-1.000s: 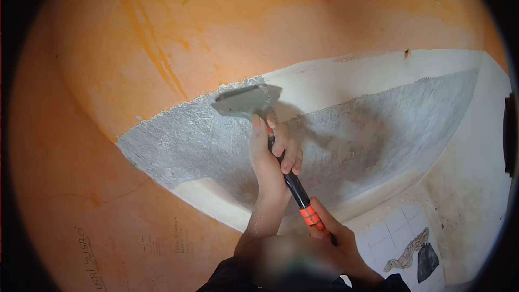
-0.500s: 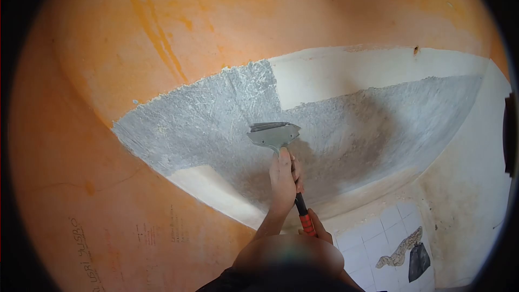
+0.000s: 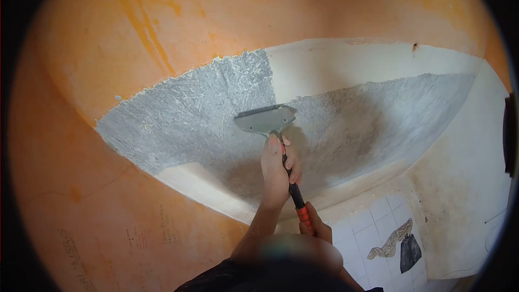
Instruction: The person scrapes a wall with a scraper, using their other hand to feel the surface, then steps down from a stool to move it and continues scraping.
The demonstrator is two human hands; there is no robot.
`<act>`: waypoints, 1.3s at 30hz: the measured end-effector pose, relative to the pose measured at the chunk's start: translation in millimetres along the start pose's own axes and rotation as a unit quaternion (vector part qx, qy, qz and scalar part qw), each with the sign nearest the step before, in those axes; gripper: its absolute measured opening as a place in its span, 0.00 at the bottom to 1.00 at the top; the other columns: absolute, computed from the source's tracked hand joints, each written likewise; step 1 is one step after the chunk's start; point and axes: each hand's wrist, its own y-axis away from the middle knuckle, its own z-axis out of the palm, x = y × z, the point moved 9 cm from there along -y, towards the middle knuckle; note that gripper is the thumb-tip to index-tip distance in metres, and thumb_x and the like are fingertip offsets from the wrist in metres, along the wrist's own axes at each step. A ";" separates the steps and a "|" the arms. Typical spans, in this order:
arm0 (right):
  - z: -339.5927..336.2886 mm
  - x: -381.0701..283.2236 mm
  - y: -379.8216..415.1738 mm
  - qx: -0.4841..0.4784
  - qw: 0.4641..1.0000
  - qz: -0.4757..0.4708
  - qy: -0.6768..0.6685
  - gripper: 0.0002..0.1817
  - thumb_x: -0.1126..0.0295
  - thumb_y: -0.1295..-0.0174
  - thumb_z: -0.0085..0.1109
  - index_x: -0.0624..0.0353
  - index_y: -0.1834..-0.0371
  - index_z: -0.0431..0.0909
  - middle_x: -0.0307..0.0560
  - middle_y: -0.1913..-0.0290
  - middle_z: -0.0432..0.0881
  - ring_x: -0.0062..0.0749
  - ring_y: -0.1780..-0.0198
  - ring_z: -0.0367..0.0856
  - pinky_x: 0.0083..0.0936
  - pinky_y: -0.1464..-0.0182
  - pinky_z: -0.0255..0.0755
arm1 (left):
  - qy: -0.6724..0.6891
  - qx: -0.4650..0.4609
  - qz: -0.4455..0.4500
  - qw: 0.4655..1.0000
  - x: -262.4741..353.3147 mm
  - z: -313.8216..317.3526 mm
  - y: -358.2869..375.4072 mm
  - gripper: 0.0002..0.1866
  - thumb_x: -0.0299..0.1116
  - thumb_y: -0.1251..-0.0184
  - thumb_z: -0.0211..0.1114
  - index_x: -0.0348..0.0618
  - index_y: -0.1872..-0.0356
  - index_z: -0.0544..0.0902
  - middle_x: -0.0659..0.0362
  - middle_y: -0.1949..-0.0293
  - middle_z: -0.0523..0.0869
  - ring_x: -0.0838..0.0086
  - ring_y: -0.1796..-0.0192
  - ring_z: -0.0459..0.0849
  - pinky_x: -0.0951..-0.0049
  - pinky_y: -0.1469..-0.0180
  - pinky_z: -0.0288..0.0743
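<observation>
The person wears a dark, nearly black sleeve (image 3: 208,277) with soft creases; beyond its edge the left hand (image 3: 278,167) and forearm are bare, to its right the right hand (image 3: 318,226) is bare too, and a blur with a greenish smear hides the body's middle beside it.

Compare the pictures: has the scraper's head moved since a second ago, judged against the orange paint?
Yes. In the view, the scraper's head has moved down, away from the orange paint, farther into the grey patch.
</observation>
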 end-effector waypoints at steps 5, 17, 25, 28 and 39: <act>1.5 -3.6 7.6 -0.028 0.995 0.078 -0.051 0.27 0.74 0.31 0.53 0.65 0.29 0.64 0.45 0.73 0.78 0.19 0.74 0.72 0.20 0.70 0.68 | 0.009 -0.020 0.016 1.000 7.2 6.1 0.0 0.19 0.52 0.20 0.42 0.48 0.57 0.69 0.68 0.82 0.63 0.83 0.91 0.57 0.79 0.91 0.56; -7.5 -31.1 6.5 -0.015 0.998 0.061 -0.026 0.25 0.78 0.33 0.53 0.70 0.32 0.66 0.38 0.73 0.78 0.15 0.72 0.71 0.16 0.69 0.67 | 0.128 -0.065 -0.018 0.989 1.8 12.4 1.3 0.17 0.51 0.19 0.39 0.50 0.58 0.68 0.70 0.83 0.61 0.85 0.92 0.54 0.81 0.92 0.54; -15.5 -40.7 7.4 -0.024 0.993 0.091 -0.070 0.25 0.77 0.32 0.54 0.69 0.31 0.66 0.38 0.72 0.79 0.14 0.72 0.71 0.15 0.68 0.67 | 0.107 -0.041 -0.011 0.993 1.5 10.4 5.6 0.17 0.52 0.20 0.44 0.50 0.58 0.68 0.69 0.82 0.63 0.83 0.92 0.54 0.79 0.92 0.53; -22.3 -42.8 4.4 -0.033 0.991 0.095 -0.091 0.24 0.77 0.31 0.53 0.68 0.31 0.67 0.38 0.71 0.79 0.13 0.71 0.71 0.15 0.68 0.66 | 0.119 -0.047 0.001 0.992 3.0 18.4 3.3 0.17 0.52 0.20 0.44 0.50 0.58 0.68 0.68 0.82 0.63 0.83 0.92 0.55 0.79 0.92 0.53; -22.3 -32.9 4.7 -0.045 0.990 0.088 -0.096 0.25 0.75 0.31 0.56 0.63 0.30 0.67 0.41 0.66 0.83 0.13 0.69 0.74 0.14 0.67 0.70 | 0.083 -0.018 0.009 0.996 3.0 16.2 6.6 0.19 0.54 0.21 0.45 0.48 0.59 0.68 0.68 0.82 0.62 0.83 0.91 0.56 0.79 0.91 0.54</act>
